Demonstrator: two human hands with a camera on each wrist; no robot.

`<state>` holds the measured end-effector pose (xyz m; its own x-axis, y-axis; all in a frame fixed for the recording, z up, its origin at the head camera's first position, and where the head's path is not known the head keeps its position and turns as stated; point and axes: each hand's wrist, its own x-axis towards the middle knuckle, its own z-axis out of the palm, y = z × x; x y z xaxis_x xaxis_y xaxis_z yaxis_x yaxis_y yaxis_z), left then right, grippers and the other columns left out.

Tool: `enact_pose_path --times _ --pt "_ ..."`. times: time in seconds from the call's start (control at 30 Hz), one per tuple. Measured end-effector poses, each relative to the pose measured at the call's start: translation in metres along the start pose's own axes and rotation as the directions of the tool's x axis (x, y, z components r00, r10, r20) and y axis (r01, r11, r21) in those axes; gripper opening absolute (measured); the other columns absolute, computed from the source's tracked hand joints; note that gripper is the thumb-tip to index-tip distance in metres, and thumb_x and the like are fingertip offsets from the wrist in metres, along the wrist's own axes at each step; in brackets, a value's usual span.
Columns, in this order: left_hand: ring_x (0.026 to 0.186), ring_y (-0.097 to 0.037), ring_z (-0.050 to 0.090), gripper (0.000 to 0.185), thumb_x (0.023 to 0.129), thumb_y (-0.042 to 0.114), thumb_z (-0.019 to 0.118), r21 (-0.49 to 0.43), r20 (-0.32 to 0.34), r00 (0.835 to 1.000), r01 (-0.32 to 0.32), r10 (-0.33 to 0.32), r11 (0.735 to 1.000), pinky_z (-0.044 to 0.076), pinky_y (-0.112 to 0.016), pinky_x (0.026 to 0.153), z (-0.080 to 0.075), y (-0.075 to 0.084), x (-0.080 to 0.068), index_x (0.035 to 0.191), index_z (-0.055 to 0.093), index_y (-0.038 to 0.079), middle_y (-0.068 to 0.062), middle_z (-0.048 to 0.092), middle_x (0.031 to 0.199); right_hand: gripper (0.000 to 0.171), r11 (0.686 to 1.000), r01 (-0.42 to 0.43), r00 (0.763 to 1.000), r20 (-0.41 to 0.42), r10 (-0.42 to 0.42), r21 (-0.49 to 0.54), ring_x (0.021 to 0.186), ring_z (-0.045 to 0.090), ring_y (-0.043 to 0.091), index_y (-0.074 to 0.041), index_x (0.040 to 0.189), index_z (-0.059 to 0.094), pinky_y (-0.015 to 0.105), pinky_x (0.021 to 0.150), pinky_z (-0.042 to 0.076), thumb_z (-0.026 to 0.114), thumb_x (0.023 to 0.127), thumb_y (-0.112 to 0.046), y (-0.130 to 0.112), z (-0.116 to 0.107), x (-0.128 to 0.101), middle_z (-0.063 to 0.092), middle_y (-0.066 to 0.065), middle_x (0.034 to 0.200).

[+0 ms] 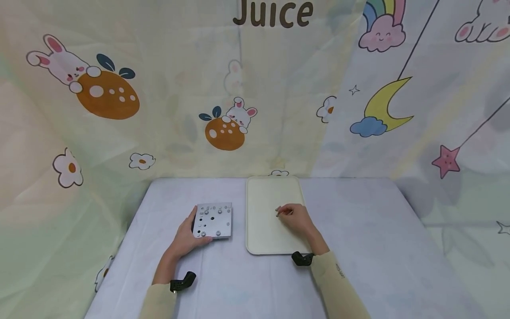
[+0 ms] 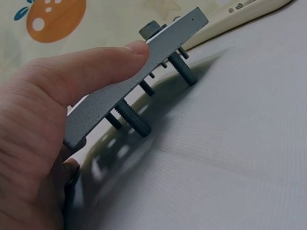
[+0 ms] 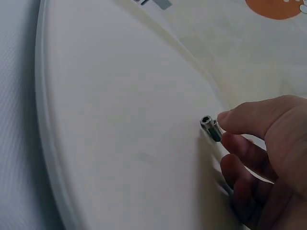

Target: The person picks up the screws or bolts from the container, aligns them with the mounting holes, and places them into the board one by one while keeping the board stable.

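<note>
Our left hand [image 1: 187, 237] is gripping the plate [image 1: 213, 220] by its near-left edge, thumb [image 2: 96, 67] on top and the other fingers under it. The plate is lying left of centre in the head view, on the desk [image 1: 358, 248], propped on bolts [image 2: 132, 119] that are sticking down through it. Our right hand [image 1: 296, 219] is pinching a small screw [image 3: 211, 127] between thumb and fingertips, over the middle of the tray [image 1: 263, 195], which is lying just right of the plate.
</note>
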<state>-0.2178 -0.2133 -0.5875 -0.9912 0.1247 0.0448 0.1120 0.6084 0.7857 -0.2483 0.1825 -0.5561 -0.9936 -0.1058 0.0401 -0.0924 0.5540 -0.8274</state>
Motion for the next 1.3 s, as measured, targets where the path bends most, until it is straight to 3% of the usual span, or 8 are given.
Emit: enact_pose_path --times 0.17,0.33,0.53,0.8,1.0,1.17,1.3 --pt "0.136 -0.036 0.032 0.13 0.061 0.049 0.089 -0.013 0.014 0.999 0.031 -0.031 0.999 0.024 -0.057 0.11 0.0 0.002 -0.004 0.157 0.01 0.013 -0.015 0.028 0.155 0.011 0.998 0.012 1.0 0.024 -0.011 -0.056 0.071 0.057 0.013 -0.019 0.087 0.077 0.031 0.065 0.047 0.073 0.084 -0.009 0.008 0.004 -0.003 0.069 -0.007 0.086" --pt "0.138 -0.036 0.03 0.129 0.061 0.05 0.088 -0.016 -0.001 1.0 0.021 -0.021 1.0 0.022 -0.057 0.11 0.001 0.003 -0.002 0.157 0.01 0.014 -0.015 0.027 0.156 0.012 0.985 0.039 0.999 0.018 -0.037 -0.166 0.071 0.058 0.009 -0.023 0.09 0.077 0.031 0.064 0.046 0.073 0.084 -0.013 0.008 0.005 0.001 0.067 -0.011 0.083" --pt "0.137 -0.036 0.032 0.13 0.06 0.053 0.088 -0.012 0.002 1.0 0.019 -0.019 1.0 0.024 -0.057 0.11 0.009 0.003 -0.003 0.157 0.011 0.014 -0.014 0.029 0.155 0.014 0.965 0.016 0.999 0.053 -0.002 -0.261 0.073 0.057 0.006 -0.025 0.093 0.077 0.03 0.064 0.046 0.072 0.085 -0.014 0.008 0.002 -0.001 0.065 -0.013 0.08" --pt "0.135 -0.034 0.035 0.128 0.061 0.051 0.088 0.013 -0.02 1.0 0.021 -0.021 1.0 0.026 -0.057 0.109 0.0 0.004 0.001 0.157 0.011 0.015 -0.014 0.031 0.154 0.005 0.962 0.074 0.995 0.086 -0.053 -0.261 0.068 0.055 0.009 -0.018 0.089 0.077 0.03 0.062 0.046 0.076 0.084 -0.019 -0.003 0.004 0.012 0.063 -0.012 0.074" --pt "0.129 -0.033 0.04 0.129 0.06 0.054 0.087 0.013 -0.022 1.0 0.009 -0.008 1.0 0.03 -0.058 0.106 0.001 0.002 0.001 0.157 0.012 0.015 -0.014 0.033 0.153 0.006 0.971 0.07 0.997 0.05 -0.06 -0.23 0.065 0.054 0.01 -0.014 0.085 0.076 0.029 0.06 0.046 0.075 0.083 -0.02 -0.01 0.015 0.013 0.061 -0.01 0.069" --pt "0.13 -0.033 0.039 0.13 0.059 0.053 0.088 0.004 -0.005 1.0 0.026 -0.026 1.0 0.028 -0.057 0.108 0.002 0.0 0.001 0.158 0.01 0.018 -0.013 0.032 0.153 0.004 0.97 0.122 0.992 0.051 -0.113 -0.212 0.063 0.055 0.009 -0.018 0.086 0.075 0.028 0.057 0.046 0.074 0.083 -0.02 -0.032 0.03 0.017 0.062 -0.01 0.073" --pt "0.133 -0.034 0.036 0.129 0.06 0.051 0.088 0.011 -0.013 1.0 0.02 -0.02 1.0 0.025 -0.057 0.109 0.0 0.0 0.002 0.158 0.01 0.017 -0.014 0.032 0.153 0.005 0.966 0.194 0.978 0.105 -0.178 -0.173 0.059 0.055 0.009 -0.016 0.087 0.074 0.027 0.052 0.046 0.073 0.085 -0.021 -0.059 0.046 0.022 0.064 -0.009 0.076"
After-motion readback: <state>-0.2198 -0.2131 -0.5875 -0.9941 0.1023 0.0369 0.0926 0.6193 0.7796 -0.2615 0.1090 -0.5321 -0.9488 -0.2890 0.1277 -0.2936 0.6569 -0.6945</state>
